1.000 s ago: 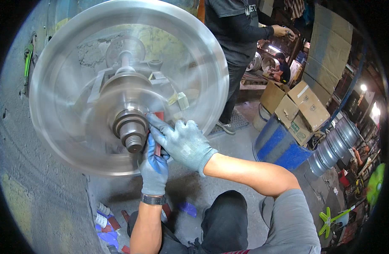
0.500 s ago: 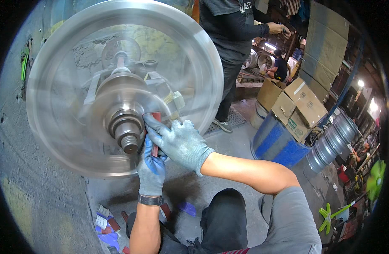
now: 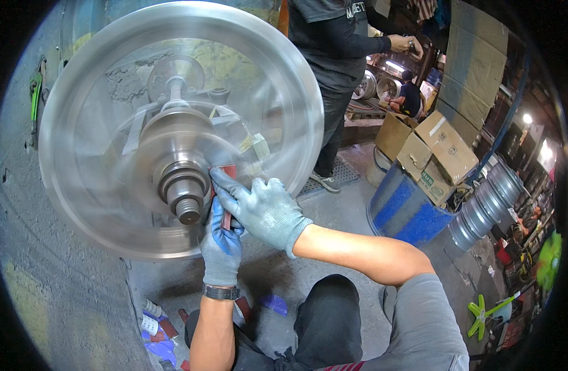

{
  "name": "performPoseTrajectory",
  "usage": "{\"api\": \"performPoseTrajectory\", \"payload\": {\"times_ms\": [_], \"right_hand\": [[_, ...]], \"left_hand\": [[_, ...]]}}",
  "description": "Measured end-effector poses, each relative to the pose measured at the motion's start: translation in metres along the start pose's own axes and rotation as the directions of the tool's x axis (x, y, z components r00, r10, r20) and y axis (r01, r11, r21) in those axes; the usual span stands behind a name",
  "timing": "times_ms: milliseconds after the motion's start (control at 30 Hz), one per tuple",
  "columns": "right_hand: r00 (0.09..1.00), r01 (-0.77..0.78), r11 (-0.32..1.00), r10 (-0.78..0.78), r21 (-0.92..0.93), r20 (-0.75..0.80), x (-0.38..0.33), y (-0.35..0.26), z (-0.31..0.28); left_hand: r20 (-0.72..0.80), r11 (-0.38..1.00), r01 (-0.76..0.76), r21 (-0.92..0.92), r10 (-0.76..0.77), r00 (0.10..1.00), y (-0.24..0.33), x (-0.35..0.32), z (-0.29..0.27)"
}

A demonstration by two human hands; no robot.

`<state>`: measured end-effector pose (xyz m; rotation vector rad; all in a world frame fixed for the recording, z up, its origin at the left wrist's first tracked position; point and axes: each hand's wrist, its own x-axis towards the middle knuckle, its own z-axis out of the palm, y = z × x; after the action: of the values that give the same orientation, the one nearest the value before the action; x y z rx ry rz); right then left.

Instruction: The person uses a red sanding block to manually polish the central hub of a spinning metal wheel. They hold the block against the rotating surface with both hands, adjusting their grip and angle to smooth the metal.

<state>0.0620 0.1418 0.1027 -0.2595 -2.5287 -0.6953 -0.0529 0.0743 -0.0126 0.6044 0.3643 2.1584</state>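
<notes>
Two hands in grey knit gloves are seen closest to the viewer, raised in front of dark-trousered knees. A reddish-brown strip of abrasive paper [image 3: 224, 196] is clenched between them: its lower end is gripped by the left hand [image 3: 221, 242], and its upper end is pressed by the right hand [image 3: 263, 209] beside the stepped steel hub [image 3: 184, 185] of a large spinning polished metal disc [image 3: 173, 127]. Since a second ago the hands have hardly moved on the strip, while the disc has shifted slightly in view; steady pressure on the hub is judged to be kept up. Much of the strip is hidden under the gloves, and the disc's surface is blurred by its spin. Farther off, a blue metal drum [image 3: 404, 207], brown cardboard boxes [image 3: 441, 151] and a standing person in dark clothes [image 3: 333, 68] are seen, the head cut off.
</notes>
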Motion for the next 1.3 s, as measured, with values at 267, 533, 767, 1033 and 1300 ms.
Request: {"api": "performPoseTrajectory", "payload": {"times_ms": [267, 533, 767, 1033, 1300], "right_hand": [[0.999, -0.006, 1.000, 0.006, 0.003, -0.032, -0.008, 0.004, 0.010], [1.000, -0.018, 1.000, 0.018, -0.015, 0.003, -0.015, 0.001, 0.006], [0.999, -0.049, 0.991, 0.050, 0.128, -0.005, -0.032, 0.002, -0.012], [0.840, -0.333, 0.905, 0.412, 0.264, -0.354, -0.111, 0.104, -0.076], [0.332, -0.661, 0.119, 0.932, 0.741, 0.147, -0.137, 0.335, -0.095]], "left_hand": [[0.006, 0.995, -0.006, 0.096, 0.005, 1.000, 0.001, -0.002, 0.010], [-0.019, 0.996, 0.059, 0.070, -0.058, 0.998, -0.003, -0.004, 0.001], [-0.118, 0.957, 0.046, 0.286, -0.012, 0.993, 0.008, -0.024, 0.013], [-0.166, 0.878, 0.051, 0.475, 0.032, 0.986, 0.032, -0.042, 0.032], [-0.102, 0.800, 0.035, 0.599, 0.032, 0.994, 0.032, -0.046, 0.027]]}}
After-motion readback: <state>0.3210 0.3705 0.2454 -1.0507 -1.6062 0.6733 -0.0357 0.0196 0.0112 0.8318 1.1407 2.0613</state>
